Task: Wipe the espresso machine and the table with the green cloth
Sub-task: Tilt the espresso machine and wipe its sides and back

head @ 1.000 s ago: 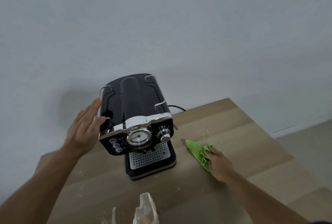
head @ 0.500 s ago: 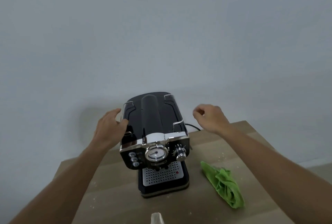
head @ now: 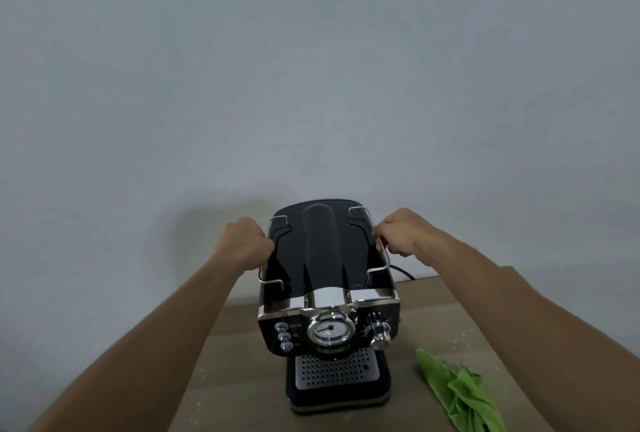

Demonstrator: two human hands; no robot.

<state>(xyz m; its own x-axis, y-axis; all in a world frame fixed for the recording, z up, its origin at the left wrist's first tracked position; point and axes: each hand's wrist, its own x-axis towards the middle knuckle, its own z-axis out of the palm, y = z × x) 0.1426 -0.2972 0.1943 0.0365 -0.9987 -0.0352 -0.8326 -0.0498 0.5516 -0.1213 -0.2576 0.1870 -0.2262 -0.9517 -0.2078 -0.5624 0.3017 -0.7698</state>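
Left hand [head: 244,241], right hand [head: 401,232] now gripping espresso machine [head: 325,275]; green cloth [head: 457,393] released.

Two bare forearms are shown, the left forearm [head: 156,331] and the right forearm [head: 519,313], each uncovered from the wrist to the edge of the view. The left grip [head: 244,241] and the right grip [head: 403,232] are likewise seen bare. The upper arms are cut off by the lower corners.

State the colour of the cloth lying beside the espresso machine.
The cloth is bright green, seen best in the head view.
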